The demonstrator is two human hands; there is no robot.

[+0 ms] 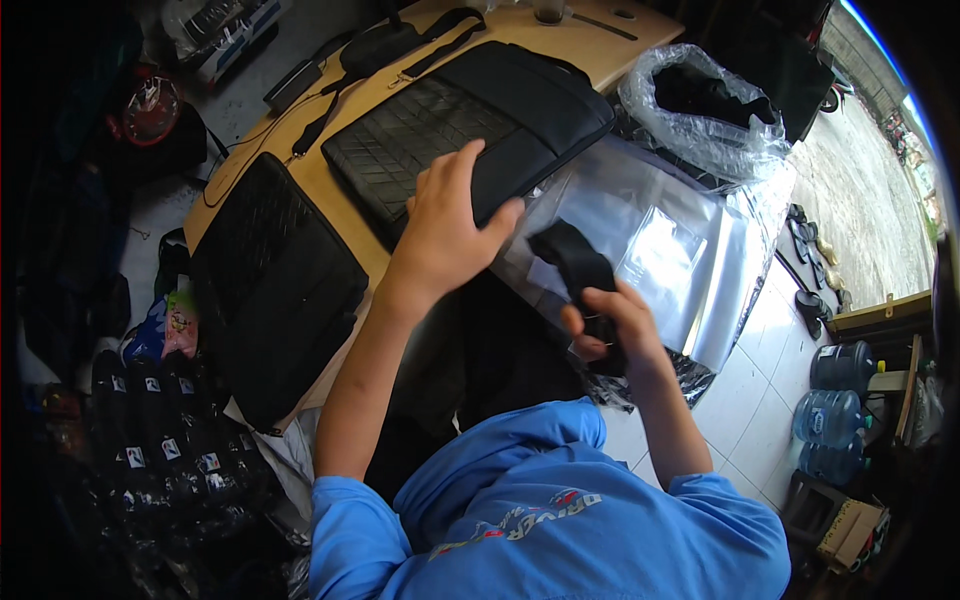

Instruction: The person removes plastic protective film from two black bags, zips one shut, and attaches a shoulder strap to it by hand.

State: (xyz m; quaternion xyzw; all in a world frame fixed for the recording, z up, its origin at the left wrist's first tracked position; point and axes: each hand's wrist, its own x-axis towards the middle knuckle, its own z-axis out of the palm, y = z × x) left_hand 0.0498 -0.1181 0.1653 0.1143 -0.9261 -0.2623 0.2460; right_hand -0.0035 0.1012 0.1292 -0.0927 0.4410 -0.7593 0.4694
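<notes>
Across the wooden tabletop (612, 48) lies a black bag (475, 135) beside clear plastic sheets (665, 235), the bag's near edge partly covered by the open left hand (445, 220), thumb spread, contact unclear, while the right hand (628, 318), forearm angled inward, curls around a slightly blurred black strap (580, 258), partly hiding it.

I count two tabletop bags (430, 135), one handheld strap (575, 258), perhaps three bottles (830, 418).
</notes>
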